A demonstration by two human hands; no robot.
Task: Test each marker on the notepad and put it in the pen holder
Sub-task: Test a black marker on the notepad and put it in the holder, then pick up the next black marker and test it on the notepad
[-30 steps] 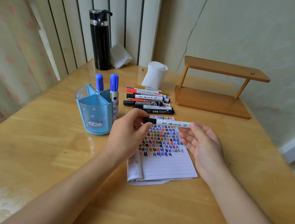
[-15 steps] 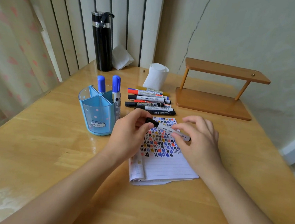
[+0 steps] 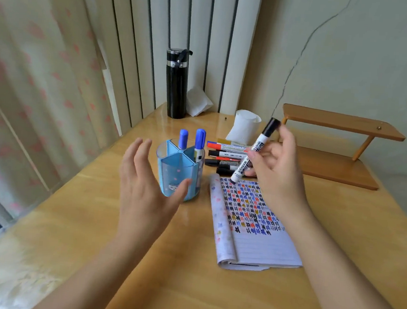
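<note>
My right hand (image 3: 277, 177) grips a white marker (image 3: 251, 155) with a black upper end. It is tilted, and its lower end is at the top left corner of the notepad (image 3: 258, 244), whose page holds rows of coloured marks. My left hand (image 3: 146, 191) hovers with fingers spread and holds nothing, just in front of the blue pen holder (image 3: 172, 169). Two blue-capped markers (image 3: 200, 139) stand in the holder. Several loose markers (image 3: 224, 153) lie in a pile behind the notepad, partly hidden by my right hand.
A black flask (image 3: 176, 84) and a crumpled tissue (image 3: 198, 101) stand at the table's back corner. A white paper roll (image 3: 245, 126) sits behind the markers. A wooden stand (image 3: 330, 164) is at the right. A curtain hangs along the left edge.
My left hand has let go of the marker and moved left toward the pen holder. My right hand has swung the marker from level to steeply tilted, lower end on the notepad.
</note>
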